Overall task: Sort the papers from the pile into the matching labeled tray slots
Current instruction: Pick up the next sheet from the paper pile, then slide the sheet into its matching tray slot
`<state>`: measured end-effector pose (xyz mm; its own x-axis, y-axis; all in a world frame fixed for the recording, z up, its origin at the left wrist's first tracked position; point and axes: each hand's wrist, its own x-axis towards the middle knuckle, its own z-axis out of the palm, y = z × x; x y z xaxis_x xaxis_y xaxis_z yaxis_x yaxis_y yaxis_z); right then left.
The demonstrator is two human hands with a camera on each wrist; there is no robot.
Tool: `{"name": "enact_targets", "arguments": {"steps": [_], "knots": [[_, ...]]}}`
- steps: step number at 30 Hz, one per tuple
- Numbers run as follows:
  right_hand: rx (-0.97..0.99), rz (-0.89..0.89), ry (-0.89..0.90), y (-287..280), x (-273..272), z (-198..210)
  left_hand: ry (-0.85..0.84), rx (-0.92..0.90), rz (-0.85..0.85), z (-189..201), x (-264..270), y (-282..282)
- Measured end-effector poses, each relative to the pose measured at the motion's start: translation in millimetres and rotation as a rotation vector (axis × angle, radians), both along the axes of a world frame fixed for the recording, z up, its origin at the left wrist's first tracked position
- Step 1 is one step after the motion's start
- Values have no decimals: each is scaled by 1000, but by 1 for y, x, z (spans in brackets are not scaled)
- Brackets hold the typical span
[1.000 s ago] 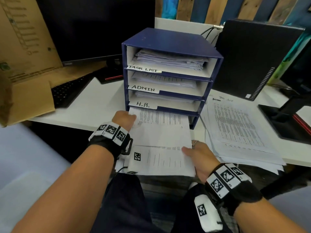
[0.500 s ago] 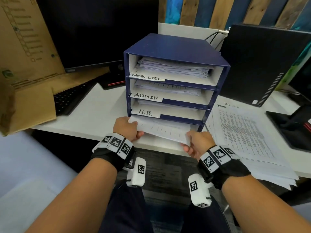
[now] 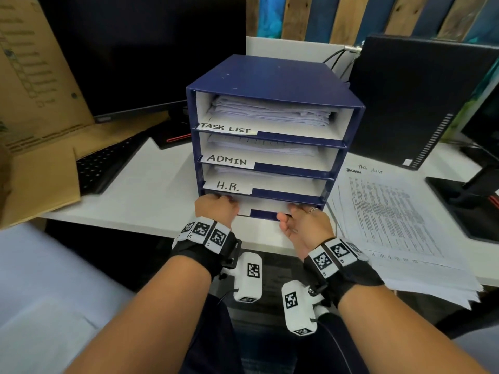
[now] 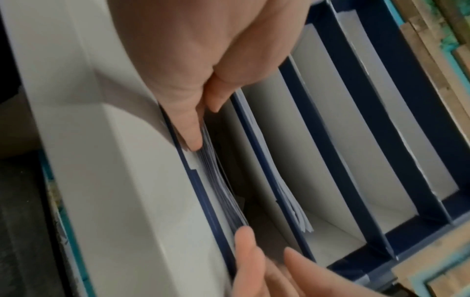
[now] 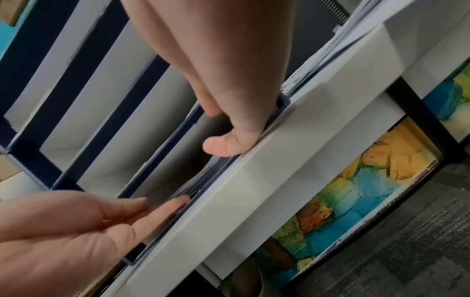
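The stack of papers lies in the bottom slot of the blue file box, almost all the way in. The left hand pushes its near edge with straight fingers. The right hand touches the other corner; it looks loose, not gripping, but that part is blurry.
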<state>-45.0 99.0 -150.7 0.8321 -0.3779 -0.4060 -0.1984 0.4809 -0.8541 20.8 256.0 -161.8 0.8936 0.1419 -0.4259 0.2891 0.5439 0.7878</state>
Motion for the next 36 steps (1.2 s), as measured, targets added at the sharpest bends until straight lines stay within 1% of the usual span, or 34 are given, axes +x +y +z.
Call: {"name": "enact_targets", "arguments": {"steps": [1, 3, 4, 5, 6, 8, 9, 11, 13, 15, 16, 18, 21, 22, 24, 27, 28, 30, 32, 36], "knots": [[34, 16, -22, -2, -1, -1, -30, 28, -47, 1, -3, -3], [76, 50, -51, -9, -7, -1, -60, -25, -124, 0, -5, -3], [57, 82, -58, -12, -12, 0, -80, -43, -146, 0, -9, -3], [9, 126, -55, -17, -17, 2, -79, -22, -168, 4, -12, -5], [-61, 179, -40, -22, -22, 6, -82, 66, -206, 6, -14, -7], [-240, 254, 15, -34, -32, 15, -64, 431, -262, 13, -28, -20], [-330, 260, 45, -42, -36, 20, -74, 560, -313, 13, -32, -29], [-554, 233, 103, -59, -39, 28, -133, 749, -406, 20, -43, -48], [-864, 166, 143, -82, -38, 30, -197, 829, -510, 27, -55, -68], [-1116, 104, 201, -108, -41, 30, -277, 841, -649, 32, -71, -92], [-1222, 118, 246, -119, -42, 28, -319, 865, -711, 32, -78, -104], [-1360, 233, 335, -142, -48, 26, -417, 959, -795, 28, -88, -130], [-1402, 468, 440, -162, -58, 23, -472, 1030, -863, 22, -89, -163], [-1396, 507, 462, -167, -61, 20, -477, 1059, -895, 21, -86, -172], [-1427, 472, 472, -179, -70, 18, -484, 1139, -963, 26, -82, -188], [-1524, 305, 508, -196, -78, 20, -445, 1294, -1042, 37, -76, -209], [-1521, 286, 521, -201, -79, 22, -425, 1365, -1066, 41, -75, -215], [-1494, 341, 562, -210, -79, 23, -402, 1445, -1112, 45, -73, -226], [-1500, 425, 595, -216, -78, 20, -370, 1402, -1113, 46, -64, -234], [-1608, 476, 604, -220, -76, 17, -215, 1195, -1018, 51, -42, -241]]}}
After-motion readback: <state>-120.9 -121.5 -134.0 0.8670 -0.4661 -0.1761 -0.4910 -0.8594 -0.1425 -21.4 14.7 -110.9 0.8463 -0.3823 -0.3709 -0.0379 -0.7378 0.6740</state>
